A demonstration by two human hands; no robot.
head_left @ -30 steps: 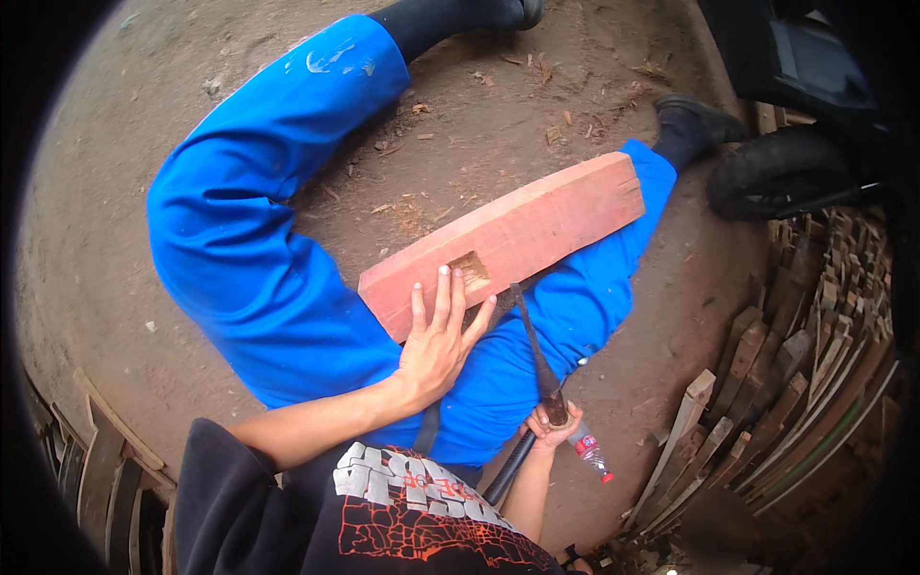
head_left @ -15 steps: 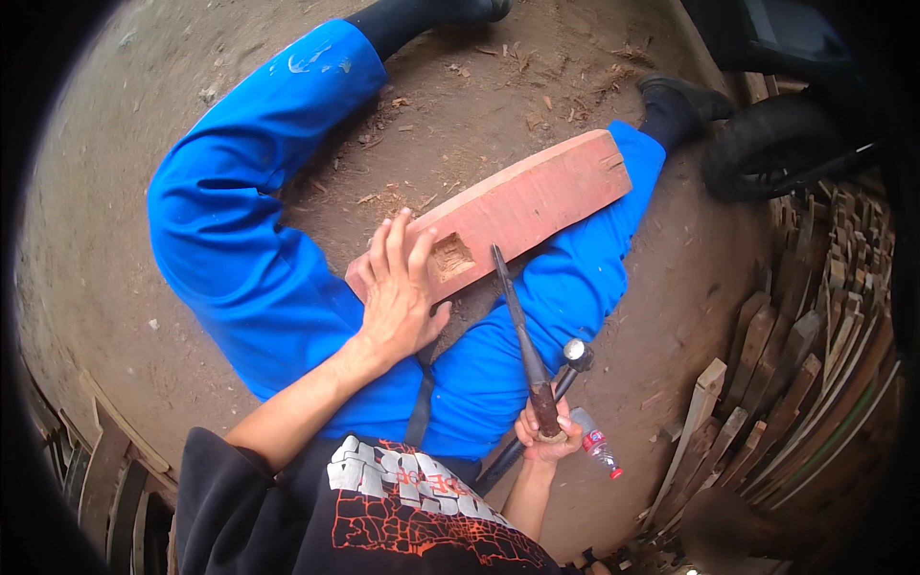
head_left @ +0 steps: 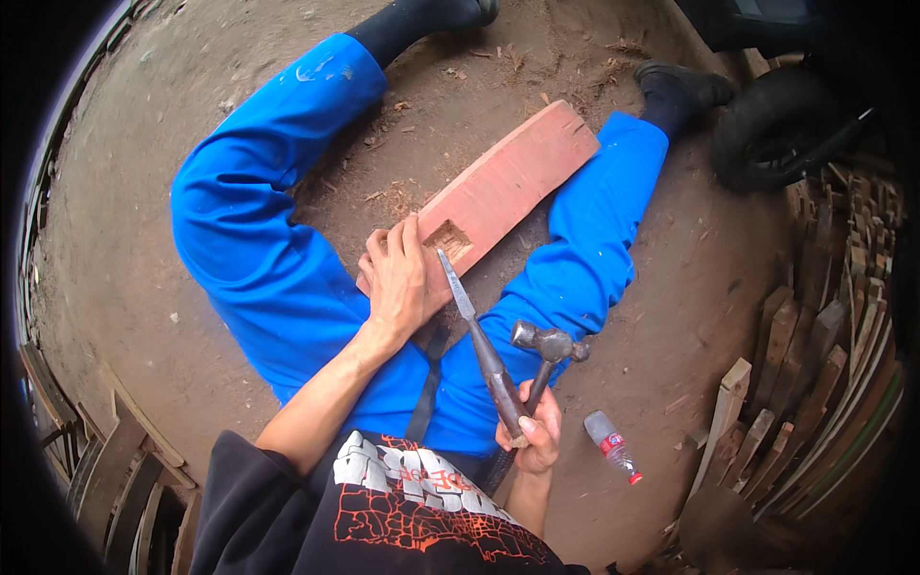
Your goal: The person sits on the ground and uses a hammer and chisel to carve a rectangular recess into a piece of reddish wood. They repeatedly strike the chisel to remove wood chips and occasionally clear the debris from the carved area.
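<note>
The reddish wooden plank (head_left: 508, 196) lies across the person's blue-trousered right leg (head_left: 575, 278), its far end resting on the dirt floor (head_left: 134, 240), its near end close to the lap. A rectangular mortise (head_left: 448, 240) is cut into its near end.

Change noted over the last second: the left hand (head_left: 398, 283) has moved from lying flat at the near edge of the plank to curling over that near end. Its grip is now wrapped around the end of the plank beside the mortise, fingers on top. The plank has also swung slightly, its far end now lying further from the lap.

The right hand (head_left: 532, 431), which 1 second ago was low against the lap, is now lifted a little to the right. Its grip is pressed together on 2 tools at once: a chisel (head_left: 484, 350), blade pointing toward the mortise with its tip just short of the plank, and a ball-peen hammer (head_left: 546, 350), its head up beside the chisel shaft.

Judgement: no cutting is under way, since both tools share 1 hand; the plank is being reseated.

A small plastic bottle (head_left: 613, 446) lies on the floor to the right. Stacked wood offcuts (head_left: 815, 383) line the right edge, with a tyre (head_left: 767, 134) at far right.
</note>
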